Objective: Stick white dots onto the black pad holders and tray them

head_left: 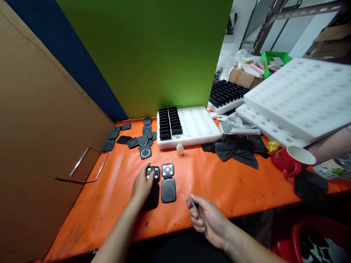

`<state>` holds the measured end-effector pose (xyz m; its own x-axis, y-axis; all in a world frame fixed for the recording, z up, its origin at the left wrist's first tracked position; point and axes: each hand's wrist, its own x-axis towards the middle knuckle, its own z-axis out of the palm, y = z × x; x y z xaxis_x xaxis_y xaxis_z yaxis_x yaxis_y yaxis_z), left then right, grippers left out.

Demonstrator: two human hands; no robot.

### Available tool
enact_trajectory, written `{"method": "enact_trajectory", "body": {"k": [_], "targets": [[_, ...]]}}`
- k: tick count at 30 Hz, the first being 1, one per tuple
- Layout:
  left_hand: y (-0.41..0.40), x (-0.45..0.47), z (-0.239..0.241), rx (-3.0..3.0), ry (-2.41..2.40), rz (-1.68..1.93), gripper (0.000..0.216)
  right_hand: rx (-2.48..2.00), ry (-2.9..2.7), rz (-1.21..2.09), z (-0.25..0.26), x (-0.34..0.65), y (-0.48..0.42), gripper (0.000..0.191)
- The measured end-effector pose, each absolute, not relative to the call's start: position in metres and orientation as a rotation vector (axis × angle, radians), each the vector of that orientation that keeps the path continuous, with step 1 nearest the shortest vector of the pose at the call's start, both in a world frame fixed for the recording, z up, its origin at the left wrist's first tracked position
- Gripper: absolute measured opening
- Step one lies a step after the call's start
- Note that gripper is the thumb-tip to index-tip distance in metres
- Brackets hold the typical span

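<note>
My left hand (142,184) is closed around the upper panel of an unfolded black charging pad (151,197), thumb and fingers at its sides. White round spots show on that panel, and part of the pad is hidden under the hand. Just right of it a second unfolded charging pad (168,190) lies flat, its small upper panel also carrying white spots. My right hand (207,217) is raised near the table's front edge, fingers wrapped round a slim grey metal tool (195,207); its exact kind cannot be made out. A small white dropper bottle (180,149) stands beyond the pads.
Several dark pads (142,140) lie loose at the back left. A white foam tray (189,140) holds rows of black pieces. Dark cloth (233,149), a red mug (290,160) and stacked foam trays (298,98) are on the right, where another person's arm (331,146) reaches in. A wire stand (89,166) leans left.
</note>
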<state>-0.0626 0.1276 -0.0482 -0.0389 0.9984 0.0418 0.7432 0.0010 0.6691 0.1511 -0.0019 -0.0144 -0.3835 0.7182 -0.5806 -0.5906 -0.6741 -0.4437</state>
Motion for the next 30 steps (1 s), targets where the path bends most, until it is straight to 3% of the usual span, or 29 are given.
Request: {"method": "enact_trajectory", "body": {"k": [8,15,18,30], "targets": [[0.125,-0.048,-0.055,2.069,2.029,0.553,0.038,-1.078,-0.292,1.995,-0.029,0.157,-0.002,0.033],[0.124,-0.041,-0.060,2.143,2.042,0.448,0.052,-1.131,-0.459,1.960,-0.034,0.151,0.000,0.036],[0.127,-0.046,-0.056,2.111,2.043,0.474,0.044,-1.130,-0.498,1.916,-0.033,0.154,-0.001,0.036],[0.259,-0.059,-0.029,1.574,2.202,0.620,0.041,-1.328,-0.571,1.664,-0.040,0.189,-0.024,0.039]]}}
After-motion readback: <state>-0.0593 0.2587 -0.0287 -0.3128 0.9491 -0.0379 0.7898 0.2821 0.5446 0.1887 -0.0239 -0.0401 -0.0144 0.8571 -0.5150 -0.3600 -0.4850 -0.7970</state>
